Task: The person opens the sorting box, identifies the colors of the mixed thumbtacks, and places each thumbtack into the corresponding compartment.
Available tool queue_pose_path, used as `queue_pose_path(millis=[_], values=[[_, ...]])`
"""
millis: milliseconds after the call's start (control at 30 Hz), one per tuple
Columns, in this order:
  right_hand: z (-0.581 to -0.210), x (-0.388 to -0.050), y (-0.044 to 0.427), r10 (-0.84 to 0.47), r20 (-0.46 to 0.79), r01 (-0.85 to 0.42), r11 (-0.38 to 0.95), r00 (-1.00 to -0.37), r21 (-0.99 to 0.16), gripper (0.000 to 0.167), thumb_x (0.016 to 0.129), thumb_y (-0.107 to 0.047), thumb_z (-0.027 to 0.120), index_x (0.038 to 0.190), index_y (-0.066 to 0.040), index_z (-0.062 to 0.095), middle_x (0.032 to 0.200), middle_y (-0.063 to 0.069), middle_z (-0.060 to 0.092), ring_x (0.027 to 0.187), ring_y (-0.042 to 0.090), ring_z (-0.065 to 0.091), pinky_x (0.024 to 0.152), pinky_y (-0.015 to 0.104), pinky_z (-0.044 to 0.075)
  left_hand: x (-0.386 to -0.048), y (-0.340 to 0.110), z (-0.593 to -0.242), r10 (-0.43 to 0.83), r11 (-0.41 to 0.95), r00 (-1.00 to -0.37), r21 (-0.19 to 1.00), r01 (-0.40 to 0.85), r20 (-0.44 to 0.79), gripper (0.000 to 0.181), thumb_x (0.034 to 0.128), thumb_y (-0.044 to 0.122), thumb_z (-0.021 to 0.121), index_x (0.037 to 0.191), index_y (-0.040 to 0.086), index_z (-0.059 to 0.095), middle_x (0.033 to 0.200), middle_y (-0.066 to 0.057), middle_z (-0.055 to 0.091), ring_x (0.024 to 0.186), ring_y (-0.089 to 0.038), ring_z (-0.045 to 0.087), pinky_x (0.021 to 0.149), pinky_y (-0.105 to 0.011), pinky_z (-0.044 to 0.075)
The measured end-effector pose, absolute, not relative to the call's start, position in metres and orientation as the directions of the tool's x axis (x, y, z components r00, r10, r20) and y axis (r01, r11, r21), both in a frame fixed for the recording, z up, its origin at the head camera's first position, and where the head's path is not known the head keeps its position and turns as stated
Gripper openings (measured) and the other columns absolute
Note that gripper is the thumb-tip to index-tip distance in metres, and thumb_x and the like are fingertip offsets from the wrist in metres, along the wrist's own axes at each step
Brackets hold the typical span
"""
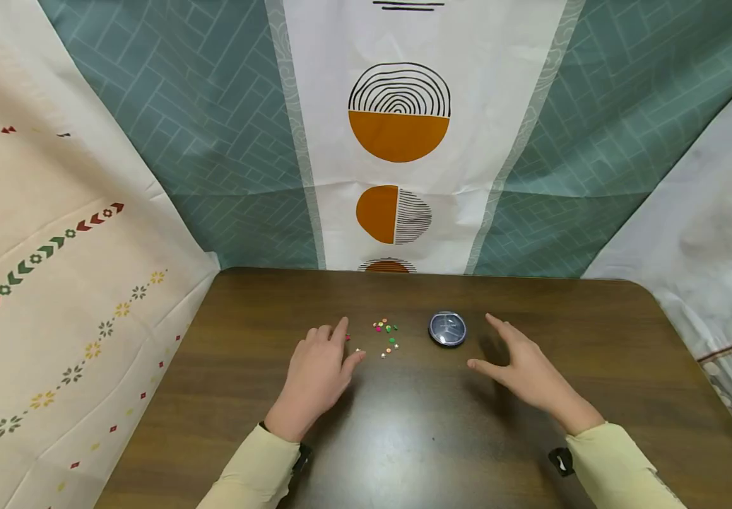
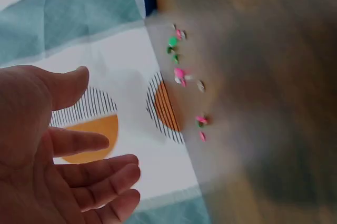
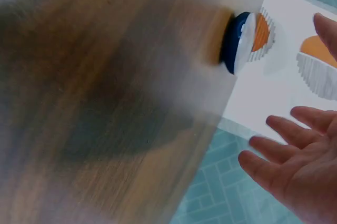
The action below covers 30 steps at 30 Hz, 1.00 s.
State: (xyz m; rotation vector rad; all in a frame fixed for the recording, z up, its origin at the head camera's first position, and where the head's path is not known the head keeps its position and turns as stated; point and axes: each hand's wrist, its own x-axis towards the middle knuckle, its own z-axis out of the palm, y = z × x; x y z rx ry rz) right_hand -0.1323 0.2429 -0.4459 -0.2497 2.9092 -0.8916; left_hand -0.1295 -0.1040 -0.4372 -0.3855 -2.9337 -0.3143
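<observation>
I see the left hand (image 1: 318,367) loosely spread, empty, near small bead-like pieces (image 1: 392,341) | right hand (image 1: 528,367) spread wide, empty, beside round blue clear-lidded case (image 1: 447,329) | pieces scattered on brown table (image 1: 404,452): probably light, hard; pinch singly | case right of them: likely stiff, slick; grip rim

Tiny loose pieces (image 1: 392,341), pink, green, orange and pale, lie scattered just off the thumb side of the left hand (image 1: 319,367); a round, dark-blue case (image 1: 447,329) with a clear top lies flat near the right hand (image 1: 527,371), apart from its fingers
</observation>
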Motion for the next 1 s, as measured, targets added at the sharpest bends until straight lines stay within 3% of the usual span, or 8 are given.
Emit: queue_pose_path(millis=[100,300,400,700,1000], values=[[-0.45,-0.146,0.242,-0.205,-0.025,-0.154,0.805,-0.978,-0.573,0.101,0.071,-0.066,0.066,0.149,-0.02,0.023,0.151,0.009,0.031,0.138,0.034,0.03,0.104,0.056,0.031,-0.138,-0.092,-0.433,0.299,0.927,-0.93,0.167,0.336,0.212,0.064,0.0884,0.049,0.057,0.135,0.007,0.048,0.119,-0.013,0.06,0.108,-0.029,0.056,0.085,-0.044,0.048],[-0.463,-0.168,0.236,-0.234,-0.018,-0.185,0.81,-0.972,-0.556,0.095,0.071,-0.038,0.08,0.146,-0.009,0.029,0.146,0.014,0.038,0.134,0.035,0.036,0.104,0.054,0.033,-0.155,-0.061,-0.436,0.44,0.873,-0.866,0.113,0.475,0.239,0.057,0.0899,0.048,0.055,0.132,0.009,0.05,0.121,-0.008,0.06,0.11,-0.026,0.057,0.085,-0.043,0.048],[-0.467,-0.178,0.231,-0.235,-0.018,-0.188,0.82,-0.972,-0.541,0.095,0.068,-0.032,0.083,0.144,-0.006,0.032,0.144,0.016,0.041,0.131,0.037,0.039,0.103,0.053,0.034,-0.161,-0.047,-0.437,0.496,0.851,-0.837,0.064,0.522,0.234,0.055,0.0918,0.048,0.051,0.132,0.011,0.051,0.122,-0.006,0.06,0.112,-0.025,0.057,0.087,-0.043,0.048],[-0.478,-0.202,0.222,-0.254,-0.025,-0.197,0.807,-0.967,-0.557,0.096,0.062,-0.026,0.087,0.14,0.001,0.037,0.135,0.02,0.049,0.119,0.036,0.05,0.097,0.051,0.041,-0.168,-0.025,-0.44,0.568,0.813,-0.796,0.006,0.582,0.207,0.05,0.0933,0.048,0.049,0.129,0.013,0.055,0.123,-0.003,0.061,0.114,-0.021,0.057,0.092,-0.041,0.047],[-0.482,-0.21,0.224,-0.278,-0.038,-0.211,0.806,-0.96,-0.552,0.097,0.06,-0.031,0.087,0.139,0.001,0.039,0.128,0.019,0.052,0.117,0.033,0.05,0.097,0.05,0.04,-0.181,-0.02,-0.447,0.597,0.799,-0.784,-0.032,0.601,0.173,0.044,0.0934,0.046,0.049,0.122,0.014,0.059,0.117,-0.001,0.063,0.11,-0.019,0.058,0.091,-0.039,0.047]])
